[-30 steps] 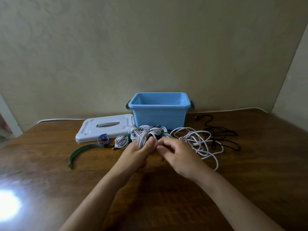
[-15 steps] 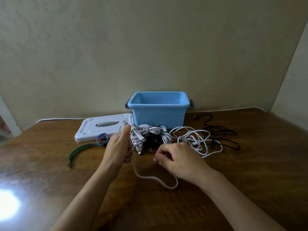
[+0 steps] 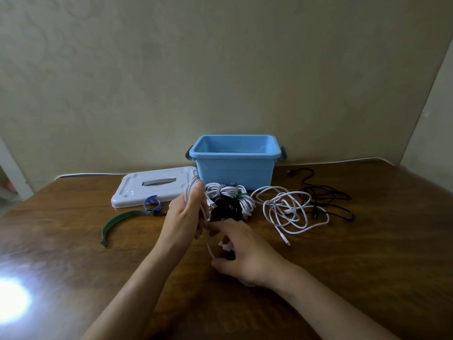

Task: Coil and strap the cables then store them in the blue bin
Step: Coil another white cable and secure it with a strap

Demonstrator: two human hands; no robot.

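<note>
Gripping a white cable [image 3: 196,200] coiled in my left hand [image 3: 183,217], I pinch its loose tail with my right hand [image 3: 241,253] just below; blue bin [image 3: 234,165] stands beyond

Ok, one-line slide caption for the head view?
Left hand holds white cable loops while right hand feeds its tail; blue bin waits open behind.

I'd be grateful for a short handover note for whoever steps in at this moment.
Left hand grips a part-wound white cable coil.
Right hand pinches that cable's loose tail near its plug.
Blue bin looks empty, lid off beside it.
Done: strapped bundles lie before the bin.
Left: finish this coil, strap it with the green strap or blue strap, coil the loose white cable and black cable, bin everything.
</note>
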